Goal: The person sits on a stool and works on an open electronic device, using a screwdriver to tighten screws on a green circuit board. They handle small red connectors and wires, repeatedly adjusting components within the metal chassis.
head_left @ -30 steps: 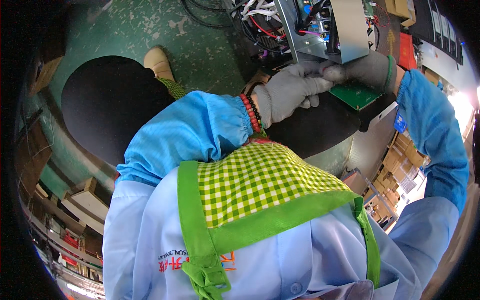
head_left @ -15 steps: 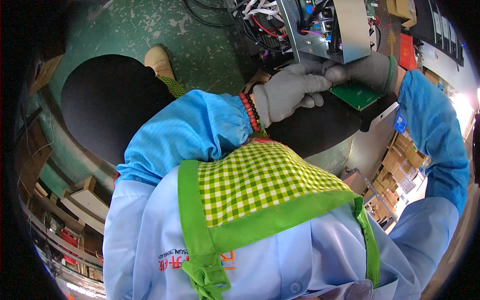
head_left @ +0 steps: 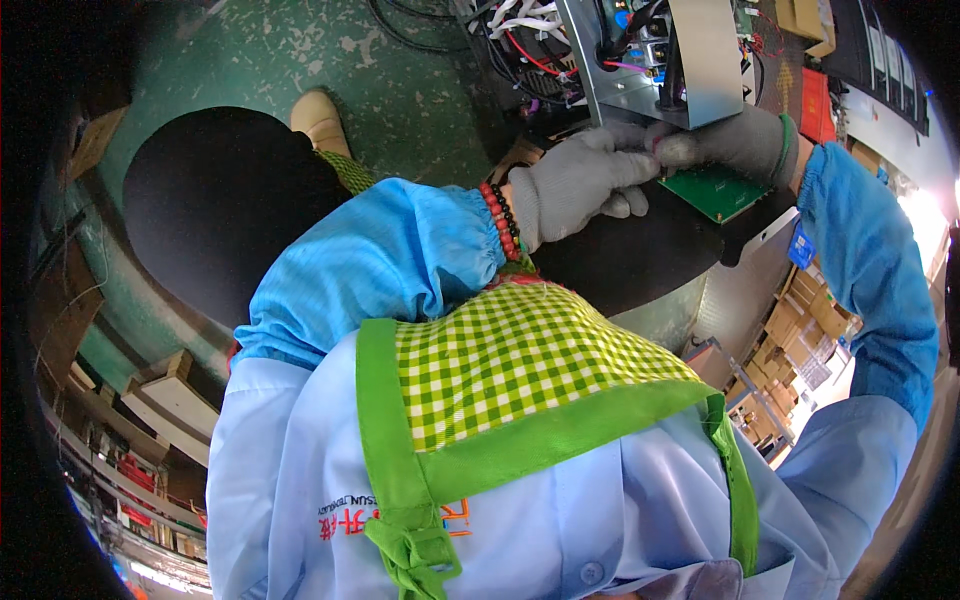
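Note:
A green circuit board [head_left: 716,194] sticks out from under my right hand [head_left: 738,146], just above my dark-trousered thigh. That hand wears a grey glove, is closed around the board's far side, and its thumb reaches toward my left hand [head_left: 588,186]. My left hand, also in a grey glove, has thumb and forefinger pinched together against the right thumb, the other fingers curled. A tiny dark red bit shows where the fingertips meet; I cannot make out what it is. The board's far edge is hidden by the right hand.
Just beyond my hands stands an open metal-cased unit [head_left: 705,65] with white, red and black wires [head_left: 525,30]. A red box [head_left: 817,105] is to its right. A round black stool seat [head_left: 225,210] stands at left. Cardboard boxes [head_left: 800,315] are stacked at right.
My right hand and the circuit board have shifted very slightly. The right thumb has moved a little at the fingertips, where a dark red bit now shows. My left hand stays nearly still.

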A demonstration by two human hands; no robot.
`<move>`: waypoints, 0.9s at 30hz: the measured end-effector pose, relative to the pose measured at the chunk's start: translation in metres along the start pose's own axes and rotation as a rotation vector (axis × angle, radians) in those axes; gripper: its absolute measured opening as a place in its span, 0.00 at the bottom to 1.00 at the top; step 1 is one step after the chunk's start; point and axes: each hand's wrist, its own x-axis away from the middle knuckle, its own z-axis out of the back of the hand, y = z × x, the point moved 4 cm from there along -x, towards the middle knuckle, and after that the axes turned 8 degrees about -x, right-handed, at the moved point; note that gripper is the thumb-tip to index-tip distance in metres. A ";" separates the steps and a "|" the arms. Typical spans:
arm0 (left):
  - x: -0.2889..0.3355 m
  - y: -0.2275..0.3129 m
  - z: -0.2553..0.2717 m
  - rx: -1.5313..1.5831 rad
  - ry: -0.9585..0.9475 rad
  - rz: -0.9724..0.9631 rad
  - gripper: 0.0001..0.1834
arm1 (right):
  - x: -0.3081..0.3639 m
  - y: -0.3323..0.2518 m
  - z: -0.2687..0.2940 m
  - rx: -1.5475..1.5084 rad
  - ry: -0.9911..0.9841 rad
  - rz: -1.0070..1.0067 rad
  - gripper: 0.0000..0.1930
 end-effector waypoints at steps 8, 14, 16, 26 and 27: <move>0.001 0.004 -0.002 -0.099 0.027 -0.051 0.17 | 0.005 0.002 0.003 -0.119 0.053 0.014 0.20; -0.005 -0.002 -0.002 -0.092 0.021 -0.005 0.17 | 0.001 0.014 0.001 -0.253 0.042 0.132 0.14; -0.003 -0.001 -0.003 -0.069 0.026 0.008 0.17 | 0.001 0.012 0.001 -0.229 0.047 0.147 0.15; -0.003 -0.002 -0.003 -0.051 0.016 -0.067 0.15 | 0.001 0.011 0.003 0.015 0.115 0.164 0.14; -0.004 -0.001 -0.003 -0.075 0.002 -0.072 0.15 | 0.001 0.012 0.006 0.143 0.123 0.165 0.14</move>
